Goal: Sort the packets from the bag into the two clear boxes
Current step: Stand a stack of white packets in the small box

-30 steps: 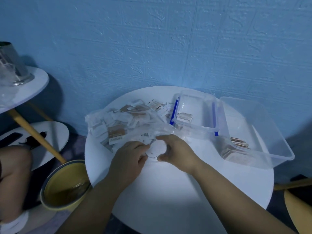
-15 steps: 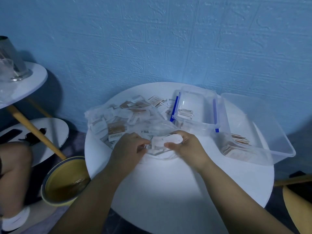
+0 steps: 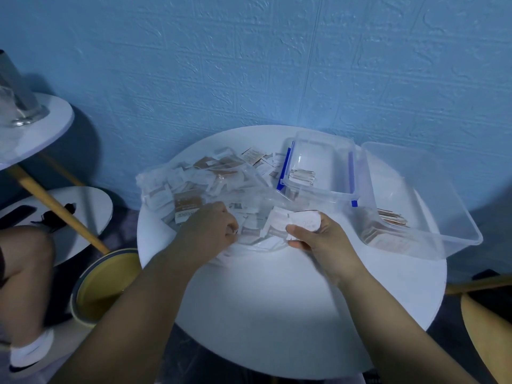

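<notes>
- At the near side of the round white table (image 3: 277, 314) I see both forearms reaching in toward the middle.
- Right hand (image 3: 324, 242): thumb and curled fingers pinch a white packet (image 3: 303, 221). It is flat, with a rounded edge and faint print, and it sticks up out of the grip.
- Left hand (image 3: 207, 231): the fingers are curled under at the mouth of the bag (image 3: 194, 184). I cannot tell whether they grip the plastic or something inside it.
- Between the two hands a spill (image 3: 249, 231) of flat white and tan packets lies in the bag's open end. The held packet sits just at its right edge.
- The bag is clear and crumpled and lies on its side. It is stuffed with small white and brown packets and runs from my left hand toward the far left.
- Just beyond my right hand stands the small box (image 3: 324, 137), clear with blue clips, with a few thin strips (image 3: 302, 174) at its near end.
- Right beside it is the big box (image 3: 432, 195), with a tan pile (image 3: 388, 234) in its near left corner, close to my right hand.
- Farthest off, loose packets (image 3: 253, 156) lie on the table between the bag and the small box, near the blue wall (image 3: 249, 65).
</notes>
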Motion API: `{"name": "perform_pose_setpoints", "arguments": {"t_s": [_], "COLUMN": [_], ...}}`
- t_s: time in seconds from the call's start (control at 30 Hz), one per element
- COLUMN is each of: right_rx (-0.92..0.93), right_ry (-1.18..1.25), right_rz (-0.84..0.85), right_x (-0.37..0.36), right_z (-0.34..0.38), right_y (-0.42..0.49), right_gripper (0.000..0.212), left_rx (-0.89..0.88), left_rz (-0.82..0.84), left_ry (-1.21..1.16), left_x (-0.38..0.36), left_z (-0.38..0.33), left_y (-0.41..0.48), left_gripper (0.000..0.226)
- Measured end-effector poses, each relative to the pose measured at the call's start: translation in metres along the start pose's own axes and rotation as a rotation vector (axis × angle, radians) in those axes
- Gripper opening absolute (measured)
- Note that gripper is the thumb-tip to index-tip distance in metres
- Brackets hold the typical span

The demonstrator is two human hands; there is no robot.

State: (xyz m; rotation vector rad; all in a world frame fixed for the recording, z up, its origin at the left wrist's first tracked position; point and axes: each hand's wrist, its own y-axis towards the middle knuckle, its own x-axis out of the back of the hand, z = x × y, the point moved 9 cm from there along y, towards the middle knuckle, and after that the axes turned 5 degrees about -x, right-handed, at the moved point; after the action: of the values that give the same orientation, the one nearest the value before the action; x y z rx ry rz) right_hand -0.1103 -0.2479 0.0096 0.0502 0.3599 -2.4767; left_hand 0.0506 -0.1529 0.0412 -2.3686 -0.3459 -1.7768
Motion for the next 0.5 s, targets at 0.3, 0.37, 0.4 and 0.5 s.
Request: {"name": "perform_pose_setpoints", "arguments": {"t_s": [0.3, 0.37, 0.4, 0.5], "right_rx": [0.000, 0.001, 0.001, 0.002], "right_ry": [-0.114, -0.123, -0.126, -0.102], "right_rz": [0.042, 0.041, 0.038, 0.030], "right_x": [-0.015, -0.015, -0.015, -0.011], "right_z": [-0.007, -0.007, -0.007, -0.008], "right_y": [-0.003, -0.003, -0.003, -0.004], "right_gripper": [0.018, 0.018, 0.018, 0.019], "left_rx": [0.007, 0.019, 0.034, 0.006], "left_rz": [-0.084, -0.098, -0.105, -0.118], "left_ry": [-0.041, 0.008, 0.041, 0.161], "left_x": [0.003, -0.002, -0.004, -0.010], "left_z": [0.002, -0.002, -0.004, -0.016], "left_y": [-0.004, -0.004, -0.004, 0.001], "left_gripper": [0.026, 0.040, 0.047, 0.055]}}
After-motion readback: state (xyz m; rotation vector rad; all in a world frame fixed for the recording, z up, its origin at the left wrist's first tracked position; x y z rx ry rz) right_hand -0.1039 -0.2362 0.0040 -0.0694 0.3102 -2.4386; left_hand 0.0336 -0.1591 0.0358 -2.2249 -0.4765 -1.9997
